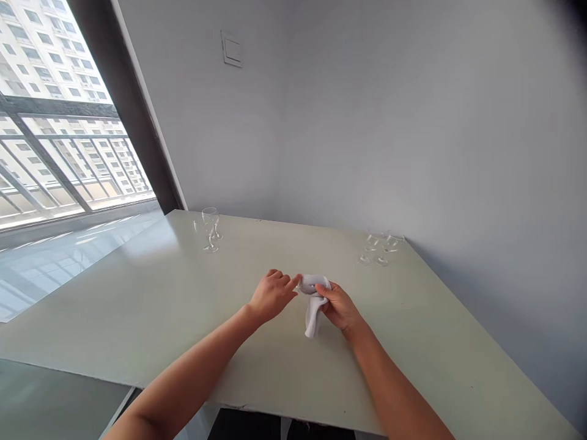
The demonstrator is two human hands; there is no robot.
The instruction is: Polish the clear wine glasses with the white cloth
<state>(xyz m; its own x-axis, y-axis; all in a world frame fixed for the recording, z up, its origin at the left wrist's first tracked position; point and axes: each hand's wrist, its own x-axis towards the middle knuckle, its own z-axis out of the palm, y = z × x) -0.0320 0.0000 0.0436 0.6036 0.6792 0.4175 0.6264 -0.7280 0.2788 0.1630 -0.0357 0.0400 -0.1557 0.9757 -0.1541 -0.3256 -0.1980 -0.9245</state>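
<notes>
A white cloth (pixel 313 315) hangs from my right hand (pixel 338 305), whose thumb and fingers are closed on it above the table. The upper part of the cloth is bunched in a loop around something clear that is mostly hidden, perhaps a glass. My left hand (pixel 274 294) is at the left side of this bundle, its fingers curled and the fingertips meeting at the cloth's left edge, where a small bit of something clear shows. What those fingertips pinch is too small to make out.
Stemmed glasses (pixel 210 217) stand at the back left of the pale table (pixel 151 305). More stemmed glasses (pixel 389 241) stand at the back right, near the wall (pixel 413 134). A window with a railing is at the left, and dark seats show below the front edge.
</notes>
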